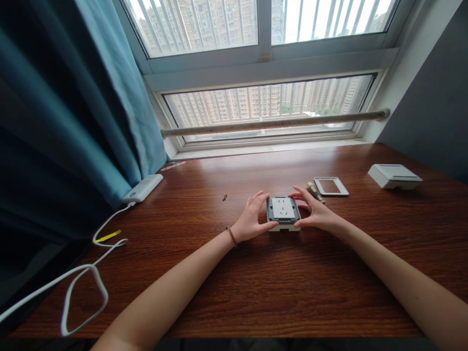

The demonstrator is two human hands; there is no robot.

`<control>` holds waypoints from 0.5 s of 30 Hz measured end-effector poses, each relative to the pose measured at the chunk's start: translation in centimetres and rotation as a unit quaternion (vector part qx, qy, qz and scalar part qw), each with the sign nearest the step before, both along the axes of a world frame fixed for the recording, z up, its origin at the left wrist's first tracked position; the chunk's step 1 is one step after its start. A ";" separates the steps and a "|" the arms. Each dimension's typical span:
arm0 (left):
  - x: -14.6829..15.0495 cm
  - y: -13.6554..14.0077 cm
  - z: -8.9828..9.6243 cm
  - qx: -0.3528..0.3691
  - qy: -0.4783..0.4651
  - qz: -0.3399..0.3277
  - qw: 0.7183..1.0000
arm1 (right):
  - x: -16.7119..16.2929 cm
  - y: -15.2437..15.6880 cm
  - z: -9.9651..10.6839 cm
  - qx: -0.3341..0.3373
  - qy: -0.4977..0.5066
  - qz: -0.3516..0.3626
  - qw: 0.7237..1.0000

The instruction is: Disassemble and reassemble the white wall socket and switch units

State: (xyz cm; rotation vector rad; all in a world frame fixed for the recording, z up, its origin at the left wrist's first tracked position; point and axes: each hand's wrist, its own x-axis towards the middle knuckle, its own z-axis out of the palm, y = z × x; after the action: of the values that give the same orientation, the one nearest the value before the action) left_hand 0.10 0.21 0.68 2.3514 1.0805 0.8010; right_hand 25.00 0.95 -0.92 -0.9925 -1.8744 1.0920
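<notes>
A wall socket [283, 208] with a white face and dark grey frame sits on a white mounting box [284, 227] on the desk. From its left side my left hand [253, 219] grips it, thumb at the near left corner and fingers at the far left corner. Opposite, my right hand [313, 210] holds the right side, thumb low at the near corner and fingertips at the far one. Just behind my right hand lies a screwdriver [315, 192], partly hidden by the fingers. Beyond it rests a white cover frame [331, 186]. Small screws [224, 197] lie left of the socket.
A white box [395, 176] stands at the right on the brown wooden desk [256, 292]. On the left are a white power bank [143, 188], its looping white cable [86, 267] and a yellow strip [107, 236]. A blue curtain [102, 97] hangs beside the window.
</notes>
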 end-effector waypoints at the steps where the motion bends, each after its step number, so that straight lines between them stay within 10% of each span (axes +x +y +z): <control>1: 0.0 -0.1 0.0 0.003 0.003 0.001 1.000 | 0.0 0.0 0.0 -0.003 0.002 0.001 1.000; 15: 0.2 -0.4 0.3 0.053 0.033 0.019 0.998 | -0.1 0.0 0.0 -0.017 0.017 0.010 1.000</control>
State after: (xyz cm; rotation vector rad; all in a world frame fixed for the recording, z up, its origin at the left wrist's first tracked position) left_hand 0.29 -0.20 0.95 2.4674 1.1389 0.8182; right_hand 24.93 0.95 -0.89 -0.9709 -1.8473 1.1483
